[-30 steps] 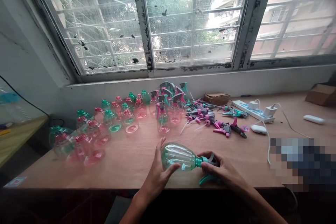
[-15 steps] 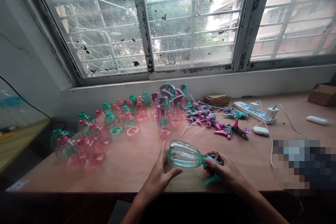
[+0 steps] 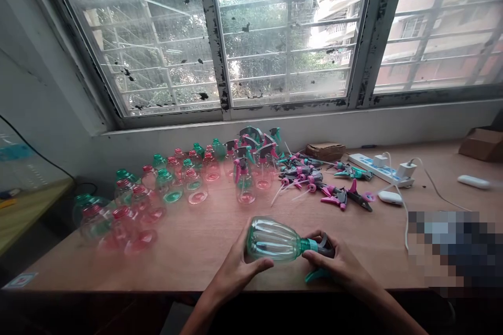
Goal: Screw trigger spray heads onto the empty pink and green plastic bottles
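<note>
A clear green spray bottle (image 3: pixel 275 241) lies on its side just above the wooden table's (image 3: pixel 196 241) front edge. My left hand (image 3: pixel 236 267) is wrapped round the bottle's body from below. My right hand (image 3: pixel 338 264) is closed on the grey and teal trigger head (image 3: pixel 323 251) at the bottle's neck. The teal trigger lever sticks out under my right fingers.
Several pink and green capped bottles (image 3: pixel 157 188) stand at the left and back. Finished spray bottles (image 3: pixel 251 162) stand by the window wall. A pile of loose trigger heads (image 3: pixel 318 180) lies to the right, then a power strip (image 3: pixel 379 167), a small cardboard box (image 3: pixel 325 149) and white cables.
The bottle has shifted slightly and turned in my hands, staying on its side. My left fingers closed more round its body. My right hand stays on the trigger head.
</note>
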### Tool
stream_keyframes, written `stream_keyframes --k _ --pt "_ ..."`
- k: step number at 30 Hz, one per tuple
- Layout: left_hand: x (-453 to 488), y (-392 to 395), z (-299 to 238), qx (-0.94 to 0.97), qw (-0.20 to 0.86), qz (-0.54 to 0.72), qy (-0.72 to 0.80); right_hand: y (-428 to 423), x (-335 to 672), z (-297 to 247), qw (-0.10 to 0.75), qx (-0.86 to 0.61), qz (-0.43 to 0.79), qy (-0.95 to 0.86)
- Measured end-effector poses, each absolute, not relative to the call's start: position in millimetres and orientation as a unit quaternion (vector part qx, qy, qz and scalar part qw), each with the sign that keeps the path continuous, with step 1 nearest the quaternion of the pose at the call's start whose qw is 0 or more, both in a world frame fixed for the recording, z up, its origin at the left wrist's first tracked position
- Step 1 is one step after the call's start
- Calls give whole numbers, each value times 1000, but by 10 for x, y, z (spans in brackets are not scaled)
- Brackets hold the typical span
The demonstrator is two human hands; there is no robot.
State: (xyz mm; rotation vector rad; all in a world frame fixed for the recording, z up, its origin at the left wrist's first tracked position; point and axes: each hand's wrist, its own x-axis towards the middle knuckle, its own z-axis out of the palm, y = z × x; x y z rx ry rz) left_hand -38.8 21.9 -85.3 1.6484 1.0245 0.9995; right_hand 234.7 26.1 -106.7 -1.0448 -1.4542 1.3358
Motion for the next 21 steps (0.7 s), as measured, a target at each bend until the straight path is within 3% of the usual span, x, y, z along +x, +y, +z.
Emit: stream_keyframes --k 21 --pt "-368 130 -907 686 432 409 419 311 2341 -1130 472 -387 606 -510"
